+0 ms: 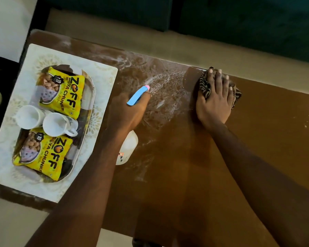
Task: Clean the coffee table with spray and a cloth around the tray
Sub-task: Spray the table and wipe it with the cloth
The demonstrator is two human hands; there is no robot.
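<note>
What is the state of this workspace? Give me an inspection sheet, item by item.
Surface: brown table, white spray streaks between mat and cloth.
Job's things: spray bottle in the left hand; striped cloth under the right hand; tray on the mat at the table's left end.
Clutter: two cups and two yellow packets in the tray.
Grippers: left hand grips the spray bottle, nozzle towards the streaks; right hand presses flat on the cloth.
Cables: nothing seen.
Surroundings: pale floor, dark green sofa beyond the table, dark box at left.
</note>
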